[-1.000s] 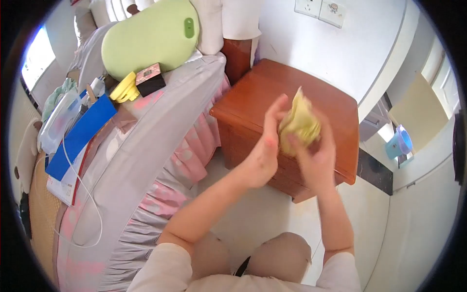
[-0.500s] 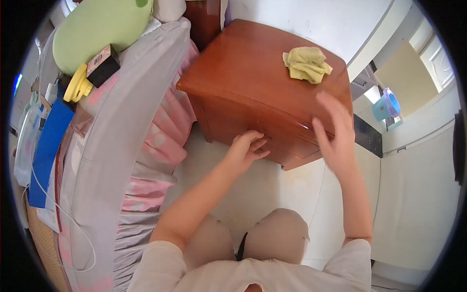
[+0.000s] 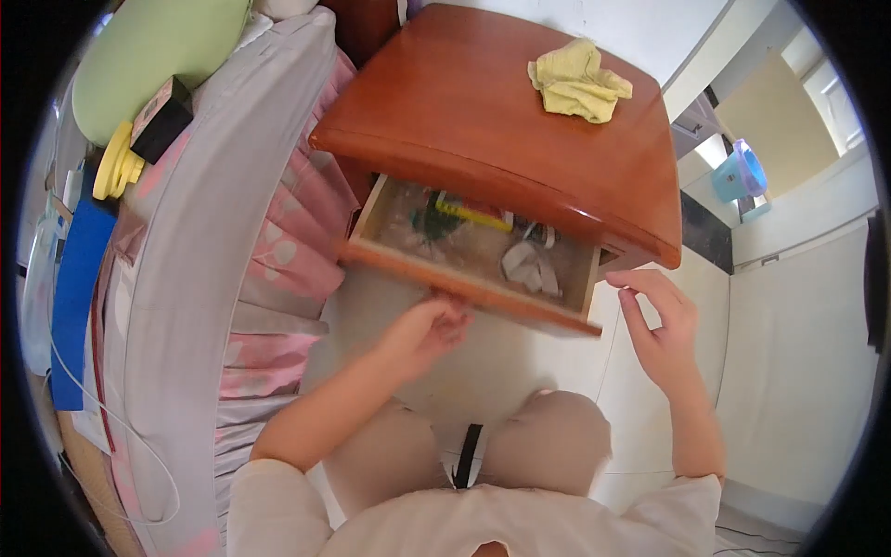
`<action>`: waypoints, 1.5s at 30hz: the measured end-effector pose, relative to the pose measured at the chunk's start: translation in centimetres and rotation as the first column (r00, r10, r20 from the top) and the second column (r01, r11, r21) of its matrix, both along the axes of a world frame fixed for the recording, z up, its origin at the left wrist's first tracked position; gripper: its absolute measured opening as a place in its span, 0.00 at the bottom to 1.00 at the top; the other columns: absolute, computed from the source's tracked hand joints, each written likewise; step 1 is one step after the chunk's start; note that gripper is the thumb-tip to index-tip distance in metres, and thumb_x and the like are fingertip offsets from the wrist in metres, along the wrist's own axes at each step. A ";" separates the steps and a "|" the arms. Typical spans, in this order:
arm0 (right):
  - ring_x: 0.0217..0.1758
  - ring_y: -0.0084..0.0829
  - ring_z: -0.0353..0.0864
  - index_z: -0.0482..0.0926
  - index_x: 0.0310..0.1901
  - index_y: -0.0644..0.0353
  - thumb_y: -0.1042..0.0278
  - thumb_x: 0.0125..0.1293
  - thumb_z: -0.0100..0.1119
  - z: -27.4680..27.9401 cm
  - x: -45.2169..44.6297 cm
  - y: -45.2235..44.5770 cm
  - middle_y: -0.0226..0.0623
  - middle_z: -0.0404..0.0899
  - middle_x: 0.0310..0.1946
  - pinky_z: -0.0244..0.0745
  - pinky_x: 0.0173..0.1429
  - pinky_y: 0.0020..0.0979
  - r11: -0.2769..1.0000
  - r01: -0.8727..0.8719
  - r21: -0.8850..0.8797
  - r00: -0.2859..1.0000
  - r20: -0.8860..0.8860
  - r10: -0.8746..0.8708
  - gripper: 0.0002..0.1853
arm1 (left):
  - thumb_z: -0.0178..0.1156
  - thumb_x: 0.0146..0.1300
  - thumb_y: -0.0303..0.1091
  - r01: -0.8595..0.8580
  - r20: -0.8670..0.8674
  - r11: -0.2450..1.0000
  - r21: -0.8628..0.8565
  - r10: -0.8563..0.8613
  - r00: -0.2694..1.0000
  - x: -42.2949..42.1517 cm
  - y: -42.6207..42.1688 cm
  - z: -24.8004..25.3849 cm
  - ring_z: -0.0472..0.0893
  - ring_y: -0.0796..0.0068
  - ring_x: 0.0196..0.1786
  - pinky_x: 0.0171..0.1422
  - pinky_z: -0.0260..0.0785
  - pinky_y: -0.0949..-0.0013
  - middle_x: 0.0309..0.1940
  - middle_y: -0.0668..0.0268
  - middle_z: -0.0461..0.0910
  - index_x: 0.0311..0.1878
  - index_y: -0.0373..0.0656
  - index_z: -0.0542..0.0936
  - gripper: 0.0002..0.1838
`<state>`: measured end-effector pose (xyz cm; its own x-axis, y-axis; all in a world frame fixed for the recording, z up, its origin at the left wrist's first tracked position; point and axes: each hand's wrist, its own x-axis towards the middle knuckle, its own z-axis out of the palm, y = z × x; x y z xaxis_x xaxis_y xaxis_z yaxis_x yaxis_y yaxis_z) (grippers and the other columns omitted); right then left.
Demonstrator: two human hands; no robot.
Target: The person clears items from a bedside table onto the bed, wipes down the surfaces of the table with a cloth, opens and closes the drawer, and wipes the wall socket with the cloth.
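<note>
As the nightstand (image 3: 464, 102) has its drawer (image 3: 506, 299) pulled out, the opening looks at least partly done, and the cloth (image 3: 580, 84) lies crumpled on top, in neither hand. The left hand (image 3: 429, 332) is at the drawer's front, fingers curled and blurred, whether gripping I cannot tell; the right hand (image 3: 664, 330), thumb and fingers apart, holds nothing. Inside the drawer, a white item (image 3: 531, 269) lies untouched.

No lettering, brand, number or sign can be read, the small items (image 3: 531, 269) in the drawer (image 3: 469, 252) being too blurred.
</note>
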<state>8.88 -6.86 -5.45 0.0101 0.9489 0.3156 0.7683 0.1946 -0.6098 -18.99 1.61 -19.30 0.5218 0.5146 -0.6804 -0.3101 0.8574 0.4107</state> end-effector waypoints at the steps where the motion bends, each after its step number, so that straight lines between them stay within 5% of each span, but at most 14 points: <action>1: 0.46 0.38 0.82 0.82 0.49 0.60 0.82 0.61 0.62 -0.4 -0.1 0.1 0.40 0.84 0.41 0.78 0.51 0.32 1.000 0.004 -0.006 1.000 -0.008 -0.004 0.14 | 0.58 0.60 0.28 0.041 0.043 0.998 -0.045 -0.039 0.998 -1.6 -1.3 1.0 0.77 0.68 0.59 0.58 0.67 0.63 0.50 0.65 0.78 0.47 0.46 0.75 0.12; 8: 0.73 0.48 0.64 0.65 0.70 0.54 0.65 0.55 0.74 -4.4 -2.7 3.6 0.47 0.64 0.70 0.61 0.75 0.45 0.867 -0.255 -0.427 0.961 -0.010 0.278 0.41 | 0.52 0.62 0.21 0.085 0.144 0.962 -0.258 -0.049 0.988 -7.3 -8.9 5.1 0.72 0.56 0.69 0.63 0.69 0.55 0.65 0.63 0.72 0.61 0.43 0.73 0.23; 11: 0.74 0.60 0.59 0.50 0.78 0.48 0.50 0.45 0.80 -6.8 -3.4 6.4 0.51 0.52 0.76 0.55 0.74 0.62 0.889 -0.066 -0.452 0.881 0.392 0.264 0.61 | 0.54 0.64 0.21 0.073 0.100 0.980 -0.185 -0.055 0.994 -8.4 -10.7 4.7 0.74 0.57 0.68 0.63 0.69 0.56 0.62 0.68 0.71 0.64 0.47 0.67 0.25; 14: 0.74 0.66 0.55 0.47 0.78 0.50 0.49 0.44 0.81 -9.2 -3.3 8.1 0.54 0.49 0.76 0.56 0.74 0.61 0.816 -0.220 -0.535 0.931 0.136 0.340 0.64 | 0.53 0.64 0.20 0.089 0.090 0.971 -0.221 -0.070 0.993 -8.5 -12.0 4.7 0.75 0.56 0.67 0.60 0.71 0.58 0.63 0.68 0.69 0.66 0.48 0.64 0.27; 20: 0.71 0.74 0.54 0.42 0.79 0.49 0.48 0.45 0.81 -9.5 -7.1 5.3 0.60 0.49 0.75 0.59 0.75 0.55 0.748 -0.155 -0.646 0.872 0.266 0.411 0.66 | 0.52 0.65 0.20 0.062 0.025 0.988 -0.141 -0.059 0.998 -8.0 -12.3 6.5 0.75 0.57 0.66 0.59 0.73 0.58 0.65 0.65 0.69 0.68 0.40 0.65 0.27; 23: 0.71 0.66 0.59 0.52 0.77 0.51 0.52 0.47 0.80 -8.8 -5.7 4.9 0.59 0.56 0.72 0.61 0.74 0.51 0.772 -0.180 -0.609 0.893 0.227 0.388 0.59 | 0.53 0.70 0.21 0.426 0.204 0.895 -0.130 -0.397 0.895 -8.8 -11.4 8.6 0.77 0.58 0.65 0.62 0.72 0.60 0.64 0.64 0.71 0.66 0.40 0.67 0.22; 26: 0.70 0.61 0.63 0.58 0.74 0.52 0.52 0.48 0.79 -8.5 -3.4 5.0 0.59 0.61 0.70 0.63 0.73 0.48 0.823 -0.174 -0.540 0.919 0.211 0.333 0.53 | 0.55 0.70 0.21 0.534 -0.036 0.701 0.472 -0.590 0.806 -8.4 -9.5 13.6 0.78 0.59 0.61 0.62 0.73 0.60 0.61 0.60 0.76 0.60 0.38 0.74 0.16; 28: 0.69 0.59 0.65 0.61 0.73 0.53 0.51 0.49 0.78 -8.5 -3.1 5.4 0.59 0.62 0.69 0.65 0.72 0.47 0.865 -0.147 -0.480 0.932 0.226 0.284 0.51 | 0.57 0.69 0.20 0.021 0.113 0.452 0.892 -0.267 0.957 -7.4 -8.6 15.3 0.79 0.62 0.58 0.61 0.73 0.63 0.56 0.57 0.80 0.54 0.36 0.78 0.12; 31: 0.69 0.57 0.66 0.61 0.73 0.55 0.48 0.52 0.75 -9.4 -3.6 6.6 0.58 0.65 0.67 0.64 0.73 0.45 0.861 -0.146 -0.487 0.947 0.182 0.263 0.49 | 0.67 0.63 0.26 -0.140 0.304 0.474 0.870 -0.291 0.907 -5.5 -7.9 16.4 0.83 0.66 0.47 0.55 0.75 0.60 0.44 0.53 0.84 0.45 0.34 0.81 0.10; 33: 0.69 0.57 0.67 0.61 0.72 0.59 0.45 0.50 0.76 -12.1 -5.0 8.0 0.57 0.68 0.65 0.64 0.72 0.45 0.937 -0.042 -0.347 0.969 0.214 0.122 0.51 | 0.67 0.62 0.27 0.470 -0.470 0.187 0.863 -0.047 0.882 -4.1 -5.7 17.8 0.82 0.60 0.50 0.57 0.74 0.59 0.47 0.51 0.82 0.48 0.32 0.79 0.14; 35: 0.69 0.56 0.67 0.61 0.72 0.60 0.44 0.49 0.76 -12.0 -7.3 9.3 0.57 0.69 0.64 0.64 0.72 0.43 0.929 0.050 -0.366 0.935 0.345 0.086 0.53 | 0.67 0.62 0.30 0.697 -0.644 -0.097 0.710 0.310 0.700 -2.3 -0.7 12.6 0.79 0.53 0.57 0.61 0.72 0.56 0.53 0.49 0.78 0.54 0.31 0.75 0.21; 37: 0.69 0.55 0.66 0.60 0.72 0.62 0.42 0.47 0.77 -12.3 -7.4 10.8 0.58 0.69 0.64 0.64 0.72 0.42 0.917 0.141 -0.373 0.882 0.468 0.054 0.55 | 0.70 0.58 0.45 0.935 -0.883 -0.026 0.353 0.321 0.342 -2.5 3.4 7.4 0.72 0.41 0.64 0.67 0.67 0.55 0.60 0.38 0.71 0.67 0.29 0.65 0.40; 38: 0.64 0.50 0.71 0.64 0.69 0.62 0.43 0.44 0.79 -13.2 -6.9 11.6 0.54 0.73 0.59 0.67 0.68 0.42 0.920 0.003 -0.392 0.943 0.308 0.128 0.53 | 0.71 0.57 0.51 0.993 -0.938 0.024 0.119 0.331 0.105 -2.3 4.9 5.7 0.70 0.37 0.65 0.69 0.65 0.54 0.61 0.34 0.69 0.70 0.28 0.62 0.47; 45: 0.40 0.31 0.80 0.70 0.54 0.57 0.61 0.50 0.79 -13.8 -3.8 11.4 0.38 0.81 0.39 0.76 0.48 0.37 0.898 -0.303 -0.318 0.942 -0.244 0.231 0.33 | 0.62 0.55 0.73 1.000 -0.983 -0.003 -0.001 0.183 0.000 -1.6 8.5 4.6 0.55 0.30 0.75 0.77 0.52 0.48 0.69 0.28 0.58 0.74 0.27 0.56 0.61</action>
<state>5.11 4.57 -19.25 -0.2321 0.9726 -0.0155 0.5760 0.1246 -0.8079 -20.64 10.07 -14.67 0.5164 0.7627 -0.3893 0.8563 -0.4629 0.2291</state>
